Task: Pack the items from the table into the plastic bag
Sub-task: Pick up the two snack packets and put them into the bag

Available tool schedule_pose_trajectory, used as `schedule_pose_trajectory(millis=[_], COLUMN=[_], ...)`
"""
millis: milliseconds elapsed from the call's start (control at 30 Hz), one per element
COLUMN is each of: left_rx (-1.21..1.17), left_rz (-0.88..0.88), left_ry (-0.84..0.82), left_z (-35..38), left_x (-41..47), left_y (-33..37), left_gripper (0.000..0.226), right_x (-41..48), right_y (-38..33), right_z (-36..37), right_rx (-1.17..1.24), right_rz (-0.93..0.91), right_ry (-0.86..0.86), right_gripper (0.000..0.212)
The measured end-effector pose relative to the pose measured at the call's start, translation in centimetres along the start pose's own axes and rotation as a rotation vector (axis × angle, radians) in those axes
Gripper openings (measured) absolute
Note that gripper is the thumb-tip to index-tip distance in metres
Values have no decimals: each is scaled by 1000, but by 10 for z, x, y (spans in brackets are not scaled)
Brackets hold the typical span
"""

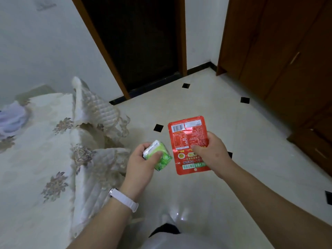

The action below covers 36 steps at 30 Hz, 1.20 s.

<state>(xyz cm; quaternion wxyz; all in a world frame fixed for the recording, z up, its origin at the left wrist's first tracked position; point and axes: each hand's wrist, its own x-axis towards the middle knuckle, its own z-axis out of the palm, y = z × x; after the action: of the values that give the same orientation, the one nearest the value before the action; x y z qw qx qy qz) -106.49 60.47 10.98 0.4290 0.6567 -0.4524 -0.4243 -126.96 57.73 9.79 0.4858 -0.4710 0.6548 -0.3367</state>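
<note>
Both forearms reach in from the bottom edge, the left one wearing a white wristband (pixel 124 200). Between them, low in the view, sits a pale glossy see-through shape with a glint on it; whether that is the plastic bag cannot be told. The left grip (pixel 142 164) is curled round a small green-and-white packet (pixel 159 156), with the thumb laid across its top face and the fingers wrapped under its near end. The right grip (pixel 212 151) pinches a flat red pouch (pixel 188 137) along its right edge, thumb on the printed face and fingers hidden behind it. The barcode end points away from the person. Packet and pouch are held just beside each other, above the floor (pixel 206 97) and off to the right of the tabletop (pixel 36 159). A cream quilted cloth with faded flower prints covers the tabletop, its corner bunched and hanging in folds. Something lilac and white (pixel 12 119) lies at the tabletop's far left edge, too blurred to name. Cream floor tiles carry small black diamond insets. Beyond them stand a dark doorway (pixel 140 42) in a brown frame and a brown wooden wardrobe (pixel 287 51) on the right.
</note>
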Motion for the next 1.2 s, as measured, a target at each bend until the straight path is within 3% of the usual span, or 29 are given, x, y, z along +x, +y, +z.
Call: schedule_pose_trajectory(millis=[300, 500, 667, 1200], left_rx=[-124, -205, -136, -68], left_rz=[-71, -84, -21, -83], left_ry=[-26, -35, 2, 151], left_z=[16, 0, -22, 4], left_x=[133, 260, 354, 574], left_y=[-5, 11, 32, 78], left_gripper=[11, 15, 15, 15], right_x=[108, 206, 284, 549], right_y=[-26, -97, -153, -213], right_z=[16, 37, 60, 83], right_rx=[-65, -128, -124, -61], right_rz=[49, 47, -9, 7], right_ry=[30, 70, 103, -67], right_gripper=[22, 24, 23, 24])
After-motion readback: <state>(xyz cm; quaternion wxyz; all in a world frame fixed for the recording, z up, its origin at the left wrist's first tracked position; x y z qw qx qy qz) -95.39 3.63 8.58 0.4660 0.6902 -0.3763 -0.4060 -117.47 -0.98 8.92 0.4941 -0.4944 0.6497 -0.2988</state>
